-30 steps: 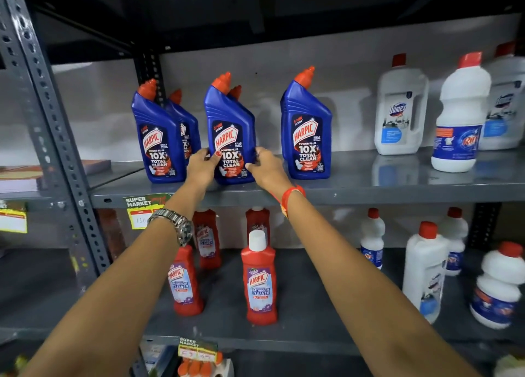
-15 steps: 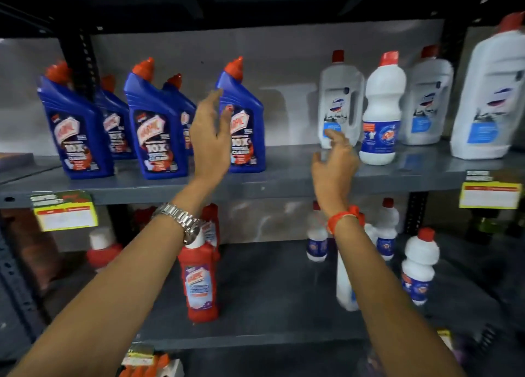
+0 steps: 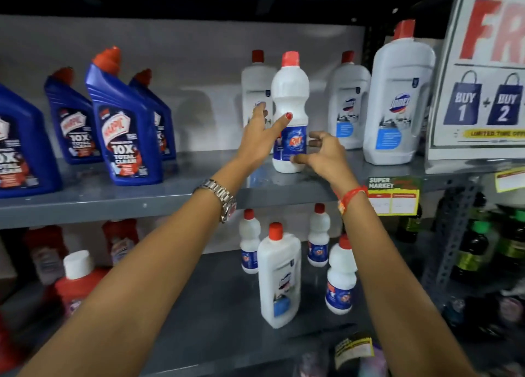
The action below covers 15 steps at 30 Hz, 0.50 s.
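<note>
The white bottle (image 3: 289, 92) with the red cap and blue label stood upright near the front of the upper shelf (image 3: 170, 197), just ahead of a flat white bottle (image 3: 255, 87), with blue bottles (image 3: 125, 127) well to its left and a large white bottle (image 3: 397, 101) to its right. The step in hand looked like taking hold of it from both sides to straighten or shift it. To do that well, the person would probably have needed to close on it with one hand high and one low, so that the tall, narrow bottle turned or slid on its base rather than tipping. A push from the left alone seemed likely to topple it rightward, and too deep a reach could have caught the flat white bottle behind. The left hand (image 3: 260, 141) was released, its fingers spread wide. The left thumb (image 3: 284, 119) lay against the bottle's front just above the label, while the other fingers passed to its left side; whether they touched it could not be told. The right hand (image 3: 329, 156) was half open in a loose claw, grasping nothing yet. The right thumb (image 3: 298, 158) sat at the bottle's lower front, seemingly touching, and its curled fingers hovered just beside the label's right edge.
</note>
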Each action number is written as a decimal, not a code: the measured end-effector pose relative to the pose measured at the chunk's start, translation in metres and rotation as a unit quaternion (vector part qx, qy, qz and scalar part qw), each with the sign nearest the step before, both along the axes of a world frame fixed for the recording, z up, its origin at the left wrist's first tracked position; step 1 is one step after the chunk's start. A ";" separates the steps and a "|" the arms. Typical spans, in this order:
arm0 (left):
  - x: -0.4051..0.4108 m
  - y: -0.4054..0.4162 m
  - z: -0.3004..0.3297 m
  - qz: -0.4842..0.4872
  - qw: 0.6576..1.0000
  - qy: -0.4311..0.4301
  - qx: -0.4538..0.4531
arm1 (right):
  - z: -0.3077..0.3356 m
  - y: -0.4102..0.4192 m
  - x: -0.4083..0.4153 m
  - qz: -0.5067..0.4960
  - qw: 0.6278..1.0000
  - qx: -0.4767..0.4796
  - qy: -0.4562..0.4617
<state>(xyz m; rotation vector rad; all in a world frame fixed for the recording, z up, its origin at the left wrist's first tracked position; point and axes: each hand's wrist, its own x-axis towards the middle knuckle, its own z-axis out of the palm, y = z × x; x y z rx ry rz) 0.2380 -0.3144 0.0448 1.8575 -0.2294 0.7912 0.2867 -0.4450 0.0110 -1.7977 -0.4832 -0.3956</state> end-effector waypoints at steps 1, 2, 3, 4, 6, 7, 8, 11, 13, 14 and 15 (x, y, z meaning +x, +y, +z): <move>0.005 -0.005 0.003 -0.001 1.000 0.006 -0.012 | 0.002 0.000 0.003 0.020 1.000 0.002 0.005; 0.011 -0.009 0.006 0.005 1.000 0.013 -0.018 | 0.002 -0.001 0.005 0.041 0.999 0.002 0.010; 0.015 -0.014 0.009 0.014 0.999 0.017 -0.026 | 0.002 -0.002 0.007 0.060 0.998 0.000 0.011; 0.018 -0.017 0.010 0.023 0.999 0.017 -0.034 | 0.003 -0.003 0.007 0.074 0.997 -0.001 0.009; 0.021 -0.020 0.011 0.046 0.998 0.005 -0.045 | 0.002 -0.004 0.006 0.091 0.996 0.004 0.005; 0.021 -0.021 0.011 0.061 0.997 0.002 -0.043 | 0.001 -0.006 0.004 0.095 0.995 0.011 0.005; 0.019 -0.021 0.010 0.075 0.996 0.001 -0.040 | 0.000 -0.008 0.001 0.101 0.995 0.019 0.006; 0.001 -0.019 0.011 0.092 0.995 -0.007 -0.025 | 0.000 -0.013 -0.017 0.129 0.991 0.032 -0.002; -0.020 -0.018 0.010 0.086 0.996 -0.025 -0.023 | 0.000 -0.015 -0.036 0.141 0.989 0.041 -0.013; -0.033 -0.018 0.009 0.081 0.996 -0.034 -0.023 | -0.001 -0.016 -0.047 0.143 0.988 0.047 -0.016; -0.046 -0.019 0.007 0.075 0.996 -0.044 -0.022 | -0.002 -0.017 -0.057 0.144 0.988 0.054 -0.019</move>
